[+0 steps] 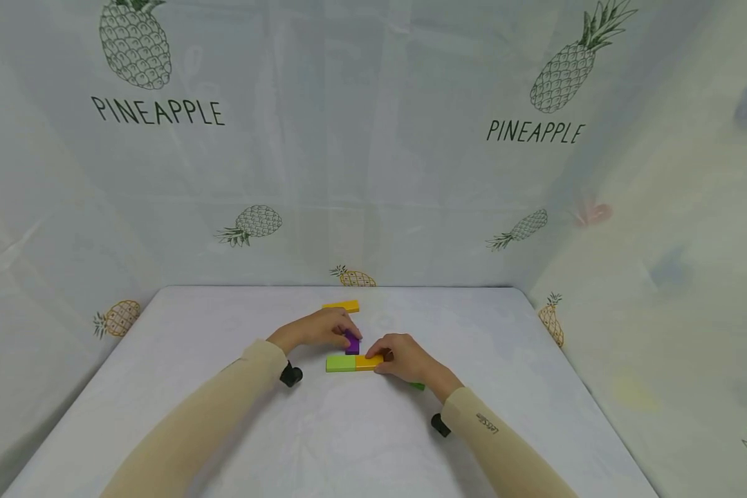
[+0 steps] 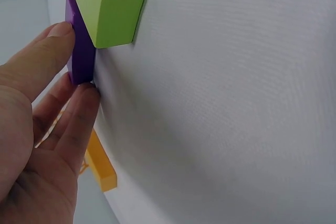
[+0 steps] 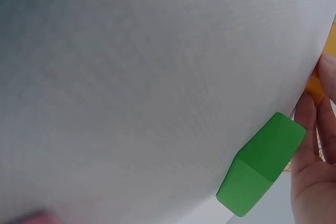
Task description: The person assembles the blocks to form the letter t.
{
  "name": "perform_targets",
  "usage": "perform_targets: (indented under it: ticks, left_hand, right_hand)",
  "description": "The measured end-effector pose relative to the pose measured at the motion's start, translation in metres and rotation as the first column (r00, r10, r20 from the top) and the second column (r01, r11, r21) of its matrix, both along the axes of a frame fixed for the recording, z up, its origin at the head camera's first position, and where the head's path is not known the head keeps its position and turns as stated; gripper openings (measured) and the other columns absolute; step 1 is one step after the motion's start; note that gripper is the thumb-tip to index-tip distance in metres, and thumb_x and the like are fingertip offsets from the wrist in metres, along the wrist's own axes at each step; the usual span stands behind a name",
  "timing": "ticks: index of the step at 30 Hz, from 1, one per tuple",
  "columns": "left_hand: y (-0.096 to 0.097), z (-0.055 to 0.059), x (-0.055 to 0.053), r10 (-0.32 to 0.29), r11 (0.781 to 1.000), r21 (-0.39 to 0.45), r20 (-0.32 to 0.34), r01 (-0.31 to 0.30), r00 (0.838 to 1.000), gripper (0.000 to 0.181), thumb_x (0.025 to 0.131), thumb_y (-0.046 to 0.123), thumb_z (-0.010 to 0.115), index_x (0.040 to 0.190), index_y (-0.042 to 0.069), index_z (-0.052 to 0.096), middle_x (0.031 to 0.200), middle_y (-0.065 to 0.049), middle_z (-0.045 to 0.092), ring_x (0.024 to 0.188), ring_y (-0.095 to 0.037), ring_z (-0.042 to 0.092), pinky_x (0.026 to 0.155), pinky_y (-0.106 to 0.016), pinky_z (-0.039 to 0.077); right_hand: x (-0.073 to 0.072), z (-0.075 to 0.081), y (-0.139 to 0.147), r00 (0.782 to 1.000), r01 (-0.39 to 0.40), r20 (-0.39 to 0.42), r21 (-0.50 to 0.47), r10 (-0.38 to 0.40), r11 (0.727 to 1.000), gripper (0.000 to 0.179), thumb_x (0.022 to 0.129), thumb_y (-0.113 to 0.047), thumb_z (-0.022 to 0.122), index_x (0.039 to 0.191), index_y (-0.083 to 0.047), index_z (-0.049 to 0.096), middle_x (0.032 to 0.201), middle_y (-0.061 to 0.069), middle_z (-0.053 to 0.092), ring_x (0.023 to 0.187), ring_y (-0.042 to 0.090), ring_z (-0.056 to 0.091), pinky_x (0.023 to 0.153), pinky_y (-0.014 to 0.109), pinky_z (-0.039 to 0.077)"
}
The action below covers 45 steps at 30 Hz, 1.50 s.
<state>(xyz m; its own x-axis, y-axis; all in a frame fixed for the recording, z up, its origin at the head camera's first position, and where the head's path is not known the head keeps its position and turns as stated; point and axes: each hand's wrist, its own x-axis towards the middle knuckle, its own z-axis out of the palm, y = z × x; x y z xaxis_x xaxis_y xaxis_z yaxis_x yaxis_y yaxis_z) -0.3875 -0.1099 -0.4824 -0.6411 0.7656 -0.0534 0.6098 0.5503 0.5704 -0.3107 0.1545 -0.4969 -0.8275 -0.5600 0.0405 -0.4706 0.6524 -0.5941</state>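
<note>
My left hand (image 1: 319,328) pinches a purple block (image 1: 352,344) between thumb and fingers, just behind a light green block (image 1: 340,364). In the left wrist view the purple block (image 2: 82,51) stands close beside the light green one (image 2: 122,11). An orange block (image 1: 366,363) lies end to end with the light green block, forming one straight row. Thumb and fingers of my right hand (image 1: 409,358) grip its right end. A darker green block (image 3: 262,163) sits close to the right hand, mostly hidden under it in the head view.
Behind the left hand, a yellow-orange block (image 1: 348,306) lies near the far edge of the white table (image 1: 324,436). Pineapple-printed sheeting (image 1: 361,159) hangs behind and beside the table. A blurred reddish thing (image 3: 37,217) shows at the right wrist view's lower left corner.
</note>
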Motion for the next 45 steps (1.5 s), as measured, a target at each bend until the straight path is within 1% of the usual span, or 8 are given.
perform_targets:
  ticks: [5,9,14,19,25,32,45]
  left_hand:
    - [0.0007,-0.0021,0.0002,0.002,1.000,0.004,0.003,-0.002,1.000,0.027,0.101,0.017,0.075,0.128,0.022,0.079,0.119,0.004,0.065,0.108,-0.015,0.058,0.100,-0.036,0.051]
    - [0.0015,-0.0040,-0.0003,-0.002,1.000,0.007,0.000,0.002,1.000,0.027,0.101,0.017,0.075,0.127,0.022,0.079,0.120,0.004,0.065,0.109,-0.014,0.059,0.100,-0.037,0.053]
    - [0.0028,-0.0065,-0.0001,0.001,1.000,-0.005,0.001,-0.001,1.000,0.027,0.100,0.018,0.076,0.126,0.024,0.080,0.119,0.006,0.066,0.108,-0.012,0.058,0.099,-0.033,0.052]
    - [0.0040,-0.0079,0.0001,0.000,1.000,-0.007,0.002,0.000,1.000,0.028,0.100,0.019,0.077,0.127,0.025,0.079,0.117,0.007,0.065,0.107,-0.012,0.058,0.097,-0.032,0.052]
    - [0.0047,-0.0087,-0.0004,-0.006,1.000,0.000,-0.001,0.006,1.000,0.028,0.100,0.021,0.077,0.128,0.025,0.079,0.116,0.008,0.065,0.107,-0.011,0.058,0.097,-0.031,0.052]
    - [0.0055,-0.0069,0.0013,-0.001,1.000,-0.001,-0.014,0.001,1.000,0.028,0.100,0.020,0.077,0.127,0.024,0.080,0.115,0.007,0.065,0.107,-0.012,0.057,0.096,-0.031,0.052]
    - [0.0046,-0.0093,-0.0002,0.005,1.000,-0.009,-0.009,-0.005,1.000,0.028,0.099,0.022,0.078,0.126,0.026,0.080,0.112,0.010,0.065,0.106,-0.010,0.059,0.097,-0.030,0.054]
  right_hand:
    - [-0.0003,-0.0009,0.0003,1.000,0.004,0.006,0.003,-0.004,1.000,0.023,0.095,-0.010,0.081,0.117,-0.017,0.080,0.115,-0.004,0.074,0.099,0.013,0.062,0.091,0.028,0.055]
    - [-0.0009,-0.0024,0.0008,1.000,0.015,0.000,0.005,-0.015,1.000,0.022,0.095,-0.011,0.081,0.116,-0.018,0.080,0.115,-0.005,0.074,0.101,0.012,0.063,0.094,0.031,0.056]
    - [-0.0012,-0.0037,0.0013,1.000,0.018,-0.007,0.006,-0.018,1.000,0.022,0.095,-0.011,0.081,0.115,-0.018,0.080,0.115,-0.006,0.075,0.102,0.013,0.063,0.096,0.033,0.056]
    - [-0.0006,-0.0039,0.0014,1.000,0.009,-0.010,0.000,-0.009,1.000,0.021,0.094,-0.011,0.082,0.115,-0.016,0.080,0.114,-0.004,0.075,0.101,0.013,0.064,0.096,0.033,0.056]
    - [-0.0017,-0.0040,0.0012,1.000,0.018,0.001,0.000,-0.018,1.000,0.021,0.095,-0.011,0.081,0.115,-0.017,0.080,0.114,-0.005,0.075,0.103,0.013,0.064,0.097,0.034,0.056]
    - [-0.0020,-0.0024,0.0006,1.000,0.016,-0.004,0.003,-0.016,1.000,0.020,0.095,-0.010,0.082,0.114,-0.016,0.080,0.113,-0.005,0.075,0.102,0.013,0.064,0.096,0.034,0.057]
    - [-0.0020,-0.0015,-0.0005,1.000,0.008,-0.014,0.004,-0.008,1.000,0.020,0.095,-0.011,0.082,0.114,-0.016,0.080,0.114,-0.004,0.074,0.101,0.013,0.063,0.096,0.036,0.057]
